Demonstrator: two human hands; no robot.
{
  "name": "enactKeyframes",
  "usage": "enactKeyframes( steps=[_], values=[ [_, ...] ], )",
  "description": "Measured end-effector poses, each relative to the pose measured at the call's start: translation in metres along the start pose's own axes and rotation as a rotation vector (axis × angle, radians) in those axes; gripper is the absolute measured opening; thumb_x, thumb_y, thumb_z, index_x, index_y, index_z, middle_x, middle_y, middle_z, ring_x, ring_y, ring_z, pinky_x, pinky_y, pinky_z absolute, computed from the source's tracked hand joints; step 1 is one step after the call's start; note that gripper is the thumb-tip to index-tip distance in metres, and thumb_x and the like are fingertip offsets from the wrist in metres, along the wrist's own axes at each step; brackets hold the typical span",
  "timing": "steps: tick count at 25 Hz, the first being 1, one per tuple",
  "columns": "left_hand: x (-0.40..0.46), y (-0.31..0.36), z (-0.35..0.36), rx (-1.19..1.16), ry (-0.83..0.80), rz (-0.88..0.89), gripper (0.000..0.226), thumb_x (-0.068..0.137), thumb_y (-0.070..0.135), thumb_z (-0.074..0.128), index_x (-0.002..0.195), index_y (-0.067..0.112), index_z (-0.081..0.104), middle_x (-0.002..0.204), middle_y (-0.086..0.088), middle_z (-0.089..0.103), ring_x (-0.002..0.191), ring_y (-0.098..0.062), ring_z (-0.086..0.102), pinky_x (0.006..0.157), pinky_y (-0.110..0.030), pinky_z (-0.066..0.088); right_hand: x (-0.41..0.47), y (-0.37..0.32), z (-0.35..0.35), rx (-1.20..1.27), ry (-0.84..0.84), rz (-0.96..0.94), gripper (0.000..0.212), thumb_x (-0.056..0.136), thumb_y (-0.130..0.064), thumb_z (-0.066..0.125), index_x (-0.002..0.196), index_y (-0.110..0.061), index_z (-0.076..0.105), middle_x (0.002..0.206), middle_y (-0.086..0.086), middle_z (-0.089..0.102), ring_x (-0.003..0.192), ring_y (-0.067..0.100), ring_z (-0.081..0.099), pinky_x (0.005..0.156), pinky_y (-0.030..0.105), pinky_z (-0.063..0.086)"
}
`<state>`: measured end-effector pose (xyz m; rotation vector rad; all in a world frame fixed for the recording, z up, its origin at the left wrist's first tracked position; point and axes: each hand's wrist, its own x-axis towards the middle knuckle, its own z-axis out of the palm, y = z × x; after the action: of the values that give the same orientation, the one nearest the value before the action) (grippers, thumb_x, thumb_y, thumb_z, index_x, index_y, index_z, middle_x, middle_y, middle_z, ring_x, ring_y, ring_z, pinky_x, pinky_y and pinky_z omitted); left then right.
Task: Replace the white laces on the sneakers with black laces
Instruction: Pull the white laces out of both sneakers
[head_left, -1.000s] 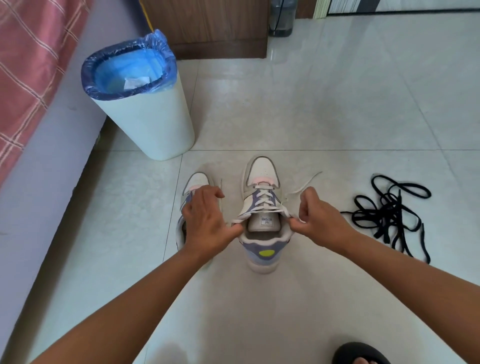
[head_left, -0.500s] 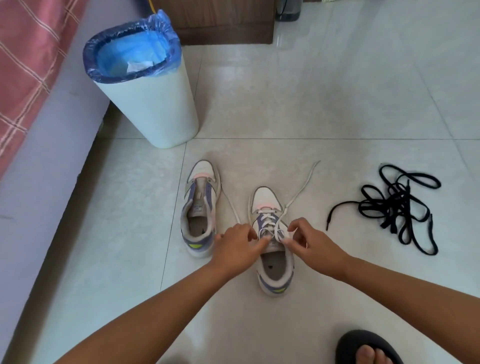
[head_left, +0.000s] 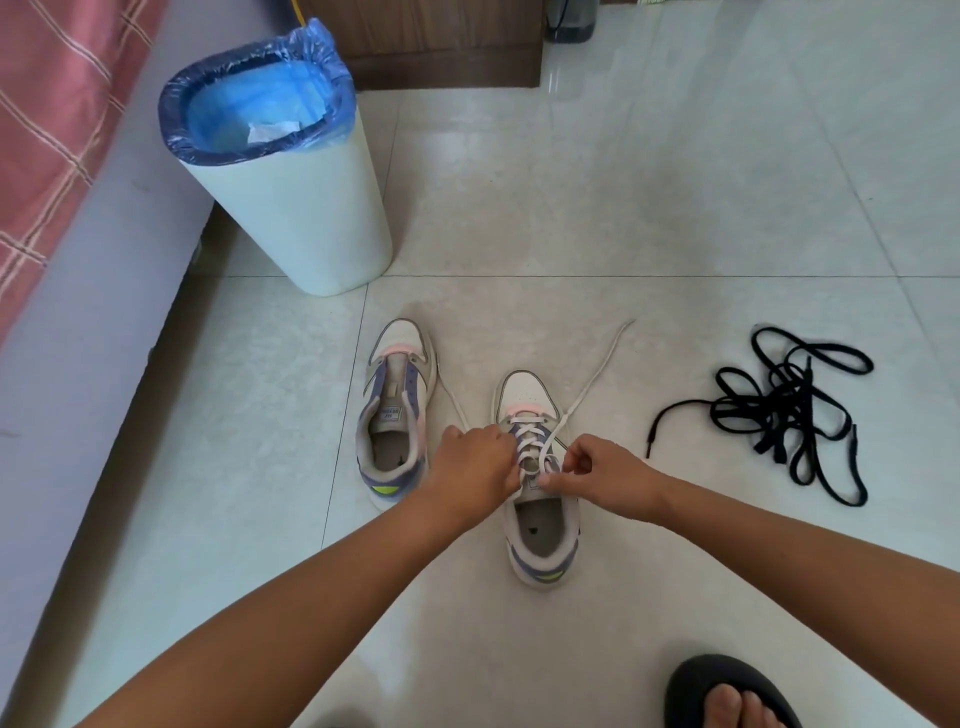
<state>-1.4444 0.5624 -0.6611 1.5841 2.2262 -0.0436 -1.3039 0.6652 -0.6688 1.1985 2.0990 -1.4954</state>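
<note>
On the floor: two sneakers sit side by side, toes pointing away from you; the left sneaker (head_left: 396, 410) shows no lace across its tongue, and the right sneaker (head_left: 537, 483) is where you work.
White lace: the white lace (head_left: 597, 376) is threaded through the right sneaker's lower eyelets, with one loose end trailing toward the far right and another running off to the left.
Left hand: your left hand (head_left: 475, 467) is curled at the sneaker's left eyelet row, apparently pinching the lace; the contact is partly hidden.
Right hand: your right hand (head_left: 597, 475) has its fingers bent, pinching a lace loop at the upper right eyelets.
Pose: both forearms converge low over the sneaker, wrists angled inward, likely so each side can be drawn out evenly.
Black laces: the black laces (head_left: 779, 415) lie tangled on the floor, well apart to the right, within reach for the rethreading step.
Surroundings: a lined bin (head_left: 291, 171) stands beyond the sneakers.
</note>
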Motion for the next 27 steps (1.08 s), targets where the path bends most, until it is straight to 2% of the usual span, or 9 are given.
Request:
enactKeyframes(
  steps=[4, 8, 10, 12, 14, 18, 20, 24, 27],
  values=[
    [0.001, -0.006, 0.002, 0.254, -0.072, 0.079, 0.024, 0.099, 0.022, 0.039, 0.117, 0.009, 0.047, 0.116, -0.009, 0.055, 0.101, -0.03, 0.057, 0.071, -0.032, 0.033, -0.007, -0.005, 0.006, -0.591, 0.028, -0.052, 0.025, 0.089, -0.037, 0.052, 0.074, -0.022, 0.037, 0.082, -0.001, 0.054, 0.075, 0.02, 0.047, 0.054, 0.027, 0.031],
    [0.018, -0.014, -0.007, 0.285, 0.041, 0.139, 0.022, 0.085, 0.022, 0.062, 0.102, 0.008, 0.056, 0.097, -0.009, 0.06, 0.081, -0.026, 0.062, 0.059, -0.031, 0.036, -0.01, -0.005, 0.004, -0.653, 0.102, -0.058, 0.022, 0.09, -0.038, 0.048, 0.087, -0.019, 0.038, 0.087, 0.004, 0.055, 0.074, 0.021, 0.046, 0.053, 0.028, 0.029],
    [0.022, -0.006, -0.011, -0.002, -0.1, -0.095, 0.023, 0.091, 0.031, 0.052, 0.095, 0.008, 0.056, 0.093, -0.011, 0.058, 0.079, -0.025, 0.059, 0.061, -0.03, 0.037, -0.009, -0.001, 0.004, -0.59, 0.111, -0.016, 0.026, 0.089, -0.04, 0.049, 0.077, -0.02, 0.037, 0.076, -0.002, 0.049, 0.072, 0.02, 0.047, 0.053, 0.028, 0.03],
    [0.022, -0.001, -0.008, -0.515, -0.466, -0.363, 0.027, 0.093, 0.03, 0.045, 0.082, 0.007, 0.054, 0.079, -0.009, 0.056, 0.061, -0.019, 0.052, 0.053, -0.024, 0.035, -0.008, 0.002, 0.006, -0.566, 0.125, 0.009, 0.031, 0.088, -0.041, 0.048, 0.07, -0.023, 0.032, 0.068, -0.006, 0.043, 0.07, 0.02, 0.046, 0.05, 0.026, 0.027],
    [0.015, 0.003, -0.009, -0.811, -0.606, -0.436, 0.024, 0.094, 0.021, 0.046, 0.075, 0.007, 0.053, 0.068, -0.007, 0.051, 0.053, -0.017, 0.046, 0.049, -0.022, 0.031, -0.007, 0.004, 0.007, -0.56, 0.129, 0.004, 0.027, 0.089, -0.041, 0.048, 0.076, -0.02, 0.036, 0.067, -0.007, 0.041, 0.07, 0.02, 0.046, 0.049, 0.025, 0.027],
    [0.022, -0.017, -0.008, 0.077, -0.228, -0.185, 0.021, 0.096, 0.009, 0.041, 0.113, 0.005, 0.053, 0.107, -0.013, 0.056, 0.097, -0.029, 0.06, 0.071, -0.033, 0.043, -0.004, 0.005, 0.003, -0.568, 0.119, 0.004, 0.024, 0.089, -0.039, 0.048, 0.088, -0.018, 0.039, 0.081, -0.002, 0.049, 0.075, 0.02, 0.047, 0.059, 0.028, 0.033],
    [0.025, -0.029, -0.008, 0.125, -0.075, -0.214, 0.021, 0.097, 0.017, 0.04, 0.11, 0.005, 0.051, 0.108, -0.012, 0.055, 0.097, -0.03, 0.059, 0.071, -0.034, 0.042, -0.003, 0.006, 0.002, -0.549, 0.14, 0.016, 0.023, 0.088, -0.038, 0.048, 0.089, -0.017, 0.04, 0.084, 0.0, 0.05, 0.076, 0.021, 0.048, 0.058, 0.028, 0.032],
    [0.015, -0.013, -0.002, -0.965, -0.439, -0.614, 0.036, 0.096, 0.036, 0.042, 0.08, 0.006, 0.054, 0.069, -0.007, 0.048, 0.052, -0.018, 0.042, 0.046, -0.02, 0.029, -0.003, 0.007, 0.001, -0.526, 0.147, 0.033, 0.024, 0.088, -0.039, 0.048, 0.088, -0.016, 0.041, 0.084, 0.0, 0.051, 0.076, 0.021, 0.049, 0.054, 0.028, 0.03],
    [0.013, -0.002, 0.001, -1.148, -0.415, -0.596, 0.021, 0.094, 0.021, 0.051, 0.076, 0.01, 0.052, 0.064, -0.002, 0.046, 0.047, -0.012, 0.038, 0.041, -0.016, 0.023, -0.003, 0.008, 0.001, -0.516, 0.153, 0.033, 0.024, 0.089, -0.039, 0.048, 0.088, -0.017, 0.04, 0.083, 0.0, 0.05, 0.076, 0.021, 0.048, 0.056, 0.029, 0.031]
  ],
)
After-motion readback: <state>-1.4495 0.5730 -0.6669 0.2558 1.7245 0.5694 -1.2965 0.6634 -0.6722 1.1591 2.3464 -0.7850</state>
